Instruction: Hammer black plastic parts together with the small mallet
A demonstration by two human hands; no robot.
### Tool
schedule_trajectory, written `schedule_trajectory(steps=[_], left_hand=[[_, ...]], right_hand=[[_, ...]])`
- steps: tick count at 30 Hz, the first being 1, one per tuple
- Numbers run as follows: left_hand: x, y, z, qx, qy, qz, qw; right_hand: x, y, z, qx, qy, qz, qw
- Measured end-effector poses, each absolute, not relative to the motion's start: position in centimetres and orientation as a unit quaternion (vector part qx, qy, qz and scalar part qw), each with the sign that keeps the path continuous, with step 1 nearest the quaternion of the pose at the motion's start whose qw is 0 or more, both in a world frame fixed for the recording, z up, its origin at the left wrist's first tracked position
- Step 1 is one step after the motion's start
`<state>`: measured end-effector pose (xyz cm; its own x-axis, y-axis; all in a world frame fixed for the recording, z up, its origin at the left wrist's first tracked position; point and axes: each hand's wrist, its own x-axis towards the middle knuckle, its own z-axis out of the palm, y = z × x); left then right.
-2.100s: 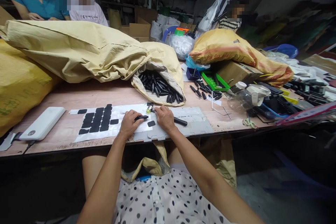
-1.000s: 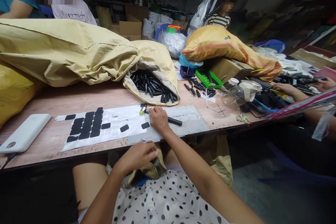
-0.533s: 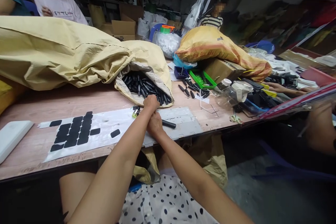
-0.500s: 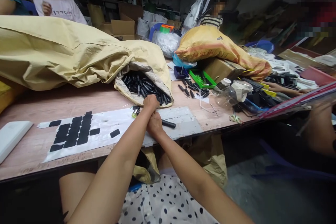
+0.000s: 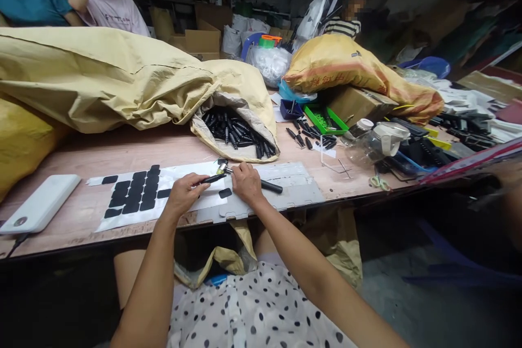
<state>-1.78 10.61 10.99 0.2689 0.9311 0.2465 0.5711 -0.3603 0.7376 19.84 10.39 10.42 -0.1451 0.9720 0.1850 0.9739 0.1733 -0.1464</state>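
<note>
My left hand [image 5: 185, 194] pinches a slim black pen-shaped piece [image 5: 212, 178] over the white sheet [image 5: 171, 175]. My right hand [image 5: 246, 182] is closed around the shaft of a small hammer [image 5: 271, 186]. Its black handle sticks out to the right, and its silver and yellowish head lies close to the tip of the black piece; whether they touch I cannot tell. Behind both hands, a beige sack [image 5: 244, 79] opens toward me, filled with similar black pieces [image 5: 232, 129]. Rounded black pads [image 5: 134, 190] lie in rows on the sheet, left of my hands.
A grey board [image 5: 299, 187] lies under my right hand. At left is a white power bank [image 5: 43, 204]. To the right are loose black pieces, a green tray [image 5: 326, 121], a clear jug [image 5: 367, 147] and scissors [image 5: 379, 182]. A yellow sack [image 5: 334, 65] rests behind; people sit beyond.
My left hand has moved from the sack's mouth toward me and left, and now shows a black piece. The right hand stays on the hammer. The view has shifted slightly left.
</note>
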Motion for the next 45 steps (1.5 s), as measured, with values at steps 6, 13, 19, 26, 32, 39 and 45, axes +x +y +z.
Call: schedule_trajectory(steps=[6,13,19,26,32,39,45], left_hand=[[-2.8,11.0,8.3,0.772,0.520,0.293,0.217],[-1.7,11.2,8.3,0.764,0.542,0.281,0.210],[-1.8,11.3,8.1,0.763,0.541,0.272,0.225],[-1.7,11.4,8.1,0.751,0.548,0.276,0.244],[-1.5,11.3,8.7,0.735,0.568,0.268,0.254],[-1.3,11.3,8.5,0.729,0.567,0.283,0.260],[-1.3,11.3,8.6,0.730,0.567,0.278,0.259]], right_hand=[[20.1,10.5,9.8,-0.641,-0.757,-0.021,0.124],[20.5,10.7,9.8,-0.642,-0.757,-0.015,0.118],[20.2,9.0,10.6,-0.609,-0.771,0.007,0.187],[18.2,7.0,11.4,-0.549,-0.796,0.046,0.250],[18.1,6.7,11.7,-0.553,-0.801,0.080,0.214],[18.9,6.3,11.7,-0.547,-0.795,0.068,0.252],[19.5,7.0,10.8,-0.564,-0.783,0.047,0.258]])
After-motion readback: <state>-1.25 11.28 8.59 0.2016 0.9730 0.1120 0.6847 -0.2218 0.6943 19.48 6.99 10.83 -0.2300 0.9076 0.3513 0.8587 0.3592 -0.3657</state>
